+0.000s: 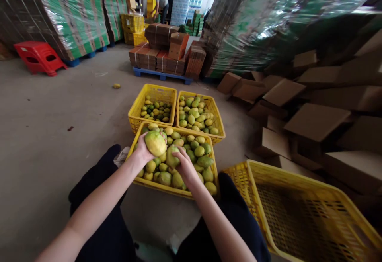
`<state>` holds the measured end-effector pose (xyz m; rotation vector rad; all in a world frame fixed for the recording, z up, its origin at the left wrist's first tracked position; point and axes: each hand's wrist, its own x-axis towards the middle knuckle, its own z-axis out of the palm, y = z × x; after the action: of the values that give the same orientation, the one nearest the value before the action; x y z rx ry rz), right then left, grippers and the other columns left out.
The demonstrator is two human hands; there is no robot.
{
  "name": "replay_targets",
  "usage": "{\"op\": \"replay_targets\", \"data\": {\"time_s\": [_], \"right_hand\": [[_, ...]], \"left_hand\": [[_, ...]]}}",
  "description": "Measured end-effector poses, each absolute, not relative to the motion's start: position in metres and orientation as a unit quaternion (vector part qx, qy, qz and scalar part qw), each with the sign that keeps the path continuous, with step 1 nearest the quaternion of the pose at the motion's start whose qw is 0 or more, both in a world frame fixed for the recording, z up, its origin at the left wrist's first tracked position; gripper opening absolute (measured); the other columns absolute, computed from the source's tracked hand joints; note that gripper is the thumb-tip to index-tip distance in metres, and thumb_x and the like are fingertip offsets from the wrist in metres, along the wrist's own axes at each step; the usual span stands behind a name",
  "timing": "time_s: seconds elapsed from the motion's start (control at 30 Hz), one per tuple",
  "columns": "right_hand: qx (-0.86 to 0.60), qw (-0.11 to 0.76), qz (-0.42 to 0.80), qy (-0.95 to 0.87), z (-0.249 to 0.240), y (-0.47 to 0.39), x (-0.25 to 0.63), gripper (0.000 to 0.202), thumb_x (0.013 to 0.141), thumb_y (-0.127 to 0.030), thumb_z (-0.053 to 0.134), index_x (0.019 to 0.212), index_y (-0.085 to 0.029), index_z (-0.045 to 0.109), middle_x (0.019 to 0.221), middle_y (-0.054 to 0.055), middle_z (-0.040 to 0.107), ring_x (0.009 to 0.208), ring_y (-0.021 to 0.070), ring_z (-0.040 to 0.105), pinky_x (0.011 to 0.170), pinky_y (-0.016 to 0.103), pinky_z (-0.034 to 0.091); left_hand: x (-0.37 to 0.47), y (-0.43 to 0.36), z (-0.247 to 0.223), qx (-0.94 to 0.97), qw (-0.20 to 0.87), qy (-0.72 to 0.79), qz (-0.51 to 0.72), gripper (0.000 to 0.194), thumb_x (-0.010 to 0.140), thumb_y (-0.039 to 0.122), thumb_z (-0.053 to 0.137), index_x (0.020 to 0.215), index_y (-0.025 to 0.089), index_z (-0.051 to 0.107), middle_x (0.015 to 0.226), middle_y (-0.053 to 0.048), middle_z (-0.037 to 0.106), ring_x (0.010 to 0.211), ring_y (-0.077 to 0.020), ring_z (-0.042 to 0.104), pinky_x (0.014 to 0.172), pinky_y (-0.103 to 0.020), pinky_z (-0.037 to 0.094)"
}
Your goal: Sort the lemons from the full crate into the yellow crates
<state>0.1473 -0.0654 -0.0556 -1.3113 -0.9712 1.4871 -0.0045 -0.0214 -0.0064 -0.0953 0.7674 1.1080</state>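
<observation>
My left hand (143, 149) is wrapped round a large yellow-green lemon (155, 143), held above the near yellow crate (176, 190). Just to its right, my right hand (184, 164) grips a greener lemon (172, 157), low over the fruit in that crate. Many lemons (164, 178), from green to yellow, fill the near crate, which stands between my knees. The undersides of both held lemons are hidden.
Behind stand a left crate (134, 115) with smaller lemons and a right crate (220, 123) with larger ones. A yellow crate (253, 198) stands at my right, beside piled cardboard boxes (318, 122). Farther off are a red stool (38, 55), a blue pallet (162, 75) and a person (162, 2).
</observation>
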Motion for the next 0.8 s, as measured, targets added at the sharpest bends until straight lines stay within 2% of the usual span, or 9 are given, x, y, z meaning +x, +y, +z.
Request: {"op": "replay_targets", "data": {"time_s": [0.13, 0.2, 0.3, 0.37, 0.47, 0.57, 0.67, 0.73, 0.8], "right_hand": [[-0.547, 0.346, 0.721, -0.248, -0.078, -0.079, 0.139, 0.015, 0.083, -0.035, 0.055, 0.084, -0.021, 0.059, 0.070, 0.001, 0.068, 0.071, 0.0179, 0.070, 0.057, 0.027, 0.053], [-0.568, 0.308, 0.728, -0.232, -0.089, -0.080, 0.137, 0.011, 0.079, -0.032, 0.063, 0.077, -0.022, 0.059, 0.064, 0.001, 0.066, 0.064, 0.0175, 0.068, 0.053, 0.026, 0.051], [-0.601, 0.260, 0.721, -0.227, -0.092, -0.056, 0.134, 0.019, 0.073, -0.030, 0.076, 0.072, -0.023, 0.059, 0.069, 0.004, 0.069, 0.061, 0.0178, 0.068, 0.047, 0.025, 0.050], [-0.602, 0.289, 0.701, -0.250, -0.078, -0.023, 0.130, 0.019, 0.076, -0.034, 0.077, 0.077, -0.022, 0.061, 0.078, 0.006, 0.071, 0.066, 0.0178, 0.069, 0.049, 0.025, 0.053], [-0.572, 0.372, 0.643, -0.348, -0.039, 0.031, 0.118, 0.026, 0.088, -0.039, 0.066, 0.100, -0.017, 0.066, 0.099, 0.011, 0.073, 0.077, 0.0179, 0.072, 0.067, 0.029, 0.061], [-0.580, 0.400, 0.596, -0.385, 0.000, 0.055, 0.108, 0.034, 0.090, -0.039, 0.064, 0.118, -0.018, 0.062, 0.121, 0.011, 0.069, 0.084, 0.0169, 0.073, 0.071, 0.027, 0.061], [-0.545, 0.434, 0.531, -0.482, 0.035, 0.033, 0.114, 0.030, 0.088, -0.038, 0.066, 0.113, -0.020, 0.068, 0.119, 0.008, 0.072, 0.099, 0.0208, 0.072, 0.081, 0.031, 0.060], [-0.458, 0.485, 0.428, -0.610, 0.057, 0.000, 0.131, 0.034, 0.088, -0.043, 0.067, 0.116, -0.024, 0.070, 0.117, 0.005, 0.074, 0.111, 0.0246, 0.069, 0.093, 0.040, 0.059], [-0.394, 0.521, 0.299, -0.695, 0.075, -0.035, 0.152, 0.040, 0.090, -0.049, 0.064, 0.126, -0.031, 0.067, 0.124, 0.005, 0.072, 0.117, 0.0288, 0.067, 0.095, 0.049, 0.057]], "left_hand": [[-0.015, -0.027, -0.004, -0.056, 0.786, 0.337, 0.516, 0.032, 0.087, 0.035, 0.041, 0.077, 0.013, 0.063, 0.064, -0.009, 0.065, 0.055, -0.0211, 0.066, 0.054, -0.034, 0.056], [-0.021, -0.027, -0.003, -0.051, 0.784, 0.332, 0.523, 0.032, 0.086, 0.035, 0.041, 0.075, 0.013, 0.062, 0.063, -0.010, 0.065, 0.054, -0.0210, 0.065, 0.053, -0.034, 0.055], [-0.027, -0.022, -0.004, -0.056, 0.772, 0.339, 0.535, 0.033, 0.086, 0.035, 0.039, 0.074, 0.014, 0.062, 0.063, -0.009, 0.065, 0.053, -0.0209, 0.065, 0.052, -0.033, 0.054], [-0.028, -0.018, -0.006, -0.058, 0.766, 0.344, 0.540, 0.034, 0.087, 0.035, 0.038, 0.074, 0.014, 0.062, 0.062, -0.009, 0.064, 0.052, -0.0208, 0.064, 0.052, -0.034, 0.054], [-0.027, -0.013, -0.008, -0.066, 0.756, 0.350, 0.548, 0.033, 0.087, 0.033, 0.039, 0.076, 0.014, 0.063, 0.060, -0.008, 0.064, 0.053, -0.0214, 0.065, 0.055, -0.035, 0.056], [-0.027, -0.007, -0.005, -0.088, 0.741, 0.351, 0.565, 0.032, 0.087, 0.031, 0.039, 0.078, 0.014, 0.064, 0.059, -0.007, 0.064, 0.055, -0.0222, 0.067, 0.059, -0.036, 0.057], [-0.030, -0.003, -0.002, -0.090, 0.734, 0.335, 0.584, 0.033, 0.087, 0.031, 0.038, 0.075, 0.015, 0.064, 0.060, -0.008, 0.064, 0.054, -0.0225, 0.066, 0.054, -0.035, 0.055], [-0.033, -0.002, -0.001, -0.080, 0.738, 0.325, 0.586, 0.034, 0.087, 0.032, 0.039, 0.075, 0.014, 0.065, 0.061, -0.009, 0.065, 0.054, -0.0225, 0.065, 0.052, -0.034, 0.055], [-0.034, -0.002, -0.004, -0.070, 0.746, 0.319, 0.581, 0.032, 0.086, 0.031, 0.040, 0.076, 0.014, 0.065, 0.063, -0.009, 0.066, 0.057, -0.0224, 0.066, 0.053, -0.034, 0.056]]}}
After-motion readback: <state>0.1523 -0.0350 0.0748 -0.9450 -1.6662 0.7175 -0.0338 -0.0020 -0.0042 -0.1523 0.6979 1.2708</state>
